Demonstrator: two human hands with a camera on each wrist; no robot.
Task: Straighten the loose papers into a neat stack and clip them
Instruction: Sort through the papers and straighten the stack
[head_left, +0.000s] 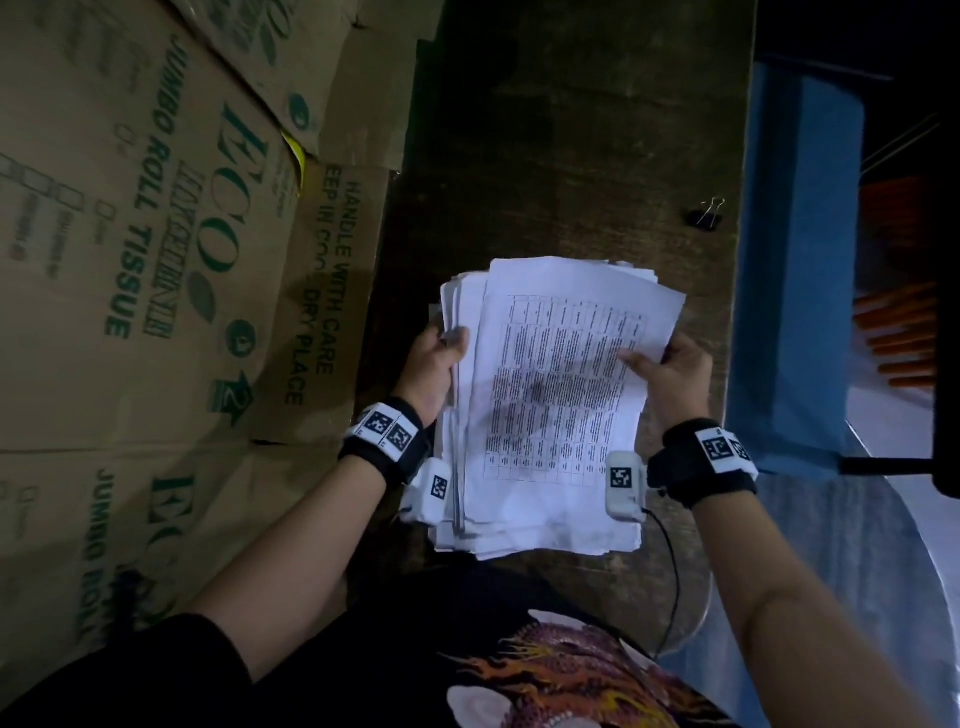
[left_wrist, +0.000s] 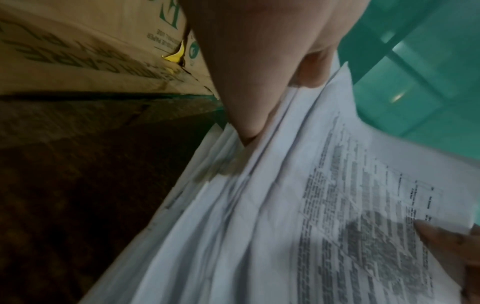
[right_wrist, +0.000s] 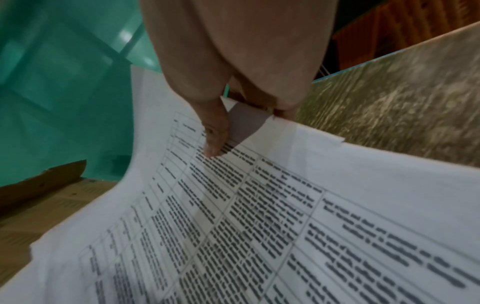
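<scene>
Papers held above dark table, sheets fanned, edges uneven; stack thick but floppy, top sheets prob. slide easily. Left hand and right hand pinch opp. long edges, thumbs on top. Binder clip lies well apart near table edge; best grip is mid-edge both sides w/ firm pinch.

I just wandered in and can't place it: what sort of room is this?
Probably a storeroom or back office. Flattened tissue cartons lie beside a dark worktable, and a binder clip waits near the printed papers that both hands hold.
</scene>
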